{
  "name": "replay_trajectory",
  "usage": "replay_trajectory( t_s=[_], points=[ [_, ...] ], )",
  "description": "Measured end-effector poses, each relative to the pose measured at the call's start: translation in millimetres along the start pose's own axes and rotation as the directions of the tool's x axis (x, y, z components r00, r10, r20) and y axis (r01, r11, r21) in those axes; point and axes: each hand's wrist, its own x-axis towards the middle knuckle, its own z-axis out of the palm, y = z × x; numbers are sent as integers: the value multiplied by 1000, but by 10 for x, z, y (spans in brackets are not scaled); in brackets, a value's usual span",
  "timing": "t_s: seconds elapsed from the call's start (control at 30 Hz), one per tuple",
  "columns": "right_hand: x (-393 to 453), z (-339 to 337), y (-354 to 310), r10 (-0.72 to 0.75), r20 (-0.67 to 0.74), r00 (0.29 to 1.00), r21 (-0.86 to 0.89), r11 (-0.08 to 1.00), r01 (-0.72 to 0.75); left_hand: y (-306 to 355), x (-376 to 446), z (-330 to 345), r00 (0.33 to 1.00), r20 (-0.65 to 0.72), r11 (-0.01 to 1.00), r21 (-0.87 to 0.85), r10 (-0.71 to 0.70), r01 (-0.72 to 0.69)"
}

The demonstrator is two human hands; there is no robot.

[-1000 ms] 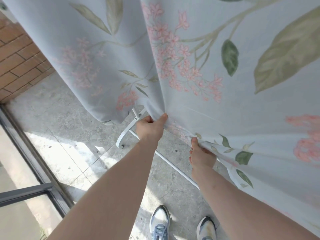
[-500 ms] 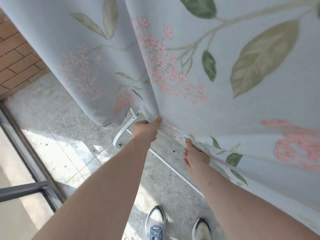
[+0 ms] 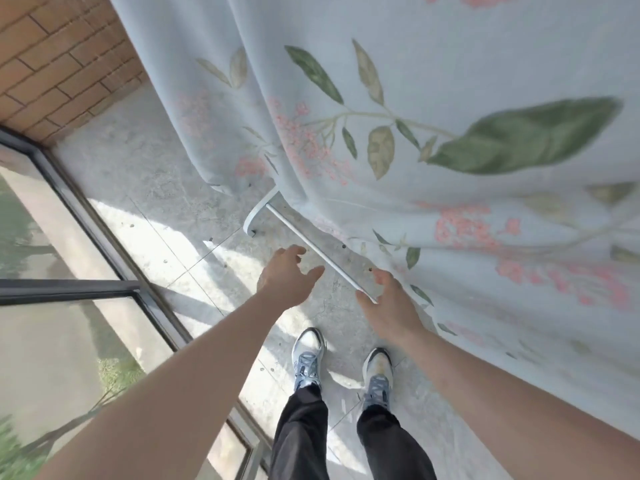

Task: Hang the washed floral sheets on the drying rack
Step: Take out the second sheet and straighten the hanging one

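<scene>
The pale blue cotton sheet printed with green leaves and pink blossom (image 3: 433, 109) hangs draped over the white metal drying rack (image 3: 304, 237), filling the upper right of the view and falling in deep soft folds nearly to the grey stone floor (image 3: 145, 174). It looks limp and thin, probably somewhat heavy and clingy if damp, so it should give wherever it is pulled and slide only reluctantly along a rail. The lower hem, near the rack's foot, is the natural place to pinch it for straightening; two spaced grips would spread a fold better than one.

The left hand (image 3: 287, 278) hovers with fingers spread and loose, holding nothing, just short of the rack's low crossbar. The right hand (image 3: 388, 303) is likewise released, its fingers relaxed just beside the hanging cloth; whether they brush it I cannot tell.

Room is tight. A dark-framed glass balustrade (image 3: 104, 237) runs along the left, a red brick wall (image 3: 59, 57) closes the far corner, and the low crossbar lies just ahead of the grey trainers (image 3: 308, 358), a likely trip point.
</scene>
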Motion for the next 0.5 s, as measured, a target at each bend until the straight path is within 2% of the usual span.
replay_trajectory(
  t_s=[0.13,0.33,0.5],
  points=[
    [-681,-198,110,-47,106,993,-70,996,55,-6,-737,66,997,-3,995,60,81,-80],
    [-1428,-540,202,-54,92,994,-30,998,57,140,-1563,64,997,-55,996,-61,55,-58],
    [-2093,-804,197,-59,85,995,-3,998,60,334,-2345,74,997,-39,993,-95,67,-71]
  ],
)
